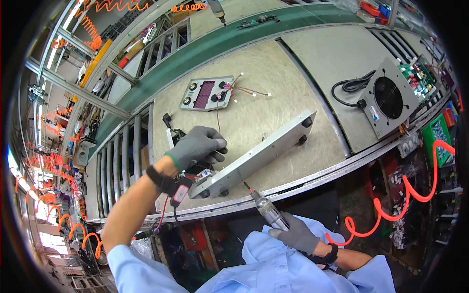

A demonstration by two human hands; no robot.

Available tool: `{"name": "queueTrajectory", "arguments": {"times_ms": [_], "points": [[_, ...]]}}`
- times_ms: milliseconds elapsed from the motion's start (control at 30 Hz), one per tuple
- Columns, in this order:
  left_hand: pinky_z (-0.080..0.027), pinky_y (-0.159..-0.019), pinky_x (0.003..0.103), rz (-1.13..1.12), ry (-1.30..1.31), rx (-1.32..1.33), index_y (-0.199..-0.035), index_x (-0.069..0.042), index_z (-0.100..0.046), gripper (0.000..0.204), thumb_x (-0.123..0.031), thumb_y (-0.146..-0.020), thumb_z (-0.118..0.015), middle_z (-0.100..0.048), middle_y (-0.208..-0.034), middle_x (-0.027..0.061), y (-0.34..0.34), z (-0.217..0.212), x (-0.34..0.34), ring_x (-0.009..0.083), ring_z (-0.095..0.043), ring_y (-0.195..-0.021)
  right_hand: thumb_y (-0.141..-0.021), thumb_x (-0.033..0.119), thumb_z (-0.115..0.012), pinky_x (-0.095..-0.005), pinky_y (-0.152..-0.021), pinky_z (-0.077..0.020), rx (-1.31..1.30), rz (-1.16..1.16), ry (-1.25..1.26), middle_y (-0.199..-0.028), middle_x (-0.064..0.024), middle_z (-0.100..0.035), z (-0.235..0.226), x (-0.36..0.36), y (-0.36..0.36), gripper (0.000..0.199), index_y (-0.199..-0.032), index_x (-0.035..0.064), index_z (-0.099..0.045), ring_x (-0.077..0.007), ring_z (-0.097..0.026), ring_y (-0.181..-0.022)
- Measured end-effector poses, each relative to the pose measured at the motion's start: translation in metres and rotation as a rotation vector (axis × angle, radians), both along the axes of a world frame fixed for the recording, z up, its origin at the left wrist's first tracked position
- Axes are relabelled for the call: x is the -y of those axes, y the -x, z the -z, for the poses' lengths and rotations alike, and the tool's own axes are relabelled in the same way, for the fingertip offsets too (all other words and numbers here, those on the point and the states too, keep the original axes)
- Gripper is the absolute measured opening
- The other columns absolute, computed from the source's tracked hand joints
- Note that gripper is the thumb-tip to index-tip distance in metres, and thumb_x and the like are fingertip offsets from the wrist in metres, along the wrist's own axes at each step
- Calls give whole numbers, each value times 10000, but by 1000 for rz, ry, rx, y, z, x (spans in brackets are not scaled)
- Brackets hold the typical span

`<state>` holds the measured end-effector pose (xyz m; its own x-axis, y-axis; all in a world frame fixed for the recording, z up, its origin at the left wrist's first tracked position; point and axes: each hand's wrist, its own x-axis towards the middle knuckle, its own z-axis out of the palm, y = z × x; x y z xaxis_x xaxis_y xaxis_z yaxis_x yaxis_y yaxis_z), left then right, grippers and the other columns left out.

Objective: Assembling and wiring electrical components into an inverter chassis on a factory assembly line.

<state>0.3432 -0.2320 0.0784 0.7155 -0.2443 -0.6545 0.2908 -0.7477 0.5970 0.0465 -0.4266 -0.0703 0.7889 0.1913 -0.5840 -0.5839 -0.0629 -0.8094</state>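
In its grey glove, my right hand [299,235] is wrapped round a silver power screwdriver [268,211]. The driver's bit points up and left, close to the near side of a long metal panel [259,152] with black round feet. That panel stands on its edge, slanting across the work table. Over its left part is my left hand [200,145], also gloved, its fingers curled together. What those fingers hold, if anything, is hidden. Below this hand, dark parts and a white-labelled component [202,174] with red wires show partly behind the panel.
A grey front plate [207,88] with dark red slots and loose wires lies at the back. To the right stand a plate with a black fan [388,97], a coiled black cable [355,84] and a green circuit board [416,79]. An orange coiled hose [381,215] hangs at right.
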Motion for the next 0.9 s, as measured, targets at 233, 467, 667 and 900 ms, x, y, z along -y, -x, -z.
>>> {"name": "queueTrajectory", "arguments": {"times_ms": [233, 467, 667, 900], "points": [[-535, -573, 292, 469, -306, -155, -1048, 30, -777, 260, -147, -859, -770, -756, -838, 112, -28, 70, 21, 135, -680, -698, -889, 423, -797, -421, -855, -543, 23, 13, -25, -1077, -186, -707, 7, -5, -1, 584, -1275, 32, -602, -314, -705, -988], [-521, -680, 353, 715, -374, -165, -1047, 1, -793, 372, -285, -818, -727, -767, -899, 116, -27, 87, 25, 174, -644, -741, -906, 338, -785, -296, -603, -507, 28, 44, -115, -897, -50, -642, 15, -6, -3, 526, -1305, 54, -597, -109, -608, -679], [-557, -822, 415, 779, -396, -225, -1230, 24, -726, 559, -391, -855, -726, -788, -1063, 186, -26, 83, 29, 222, -729, -902, -889, 391, -803, -404, -830, -538, -21, 24, -153, -1034, -167, -693, 19, -4, -3, 585, -1299, 25, -602, -286, -681, -918], [-564, -796, 415, 1104, -372, -109, -1131, -49, -785, 392, -281, -827, -700, -776, -1049, 204, -36, 103, 18, 335, -722, -896, -908, 326, -785, -323, -706, -517, -87, 27, -294, -941, -50, -646, 15, 2, -8, 499, -1274, 38, -608, -131, -607, -788]]}}
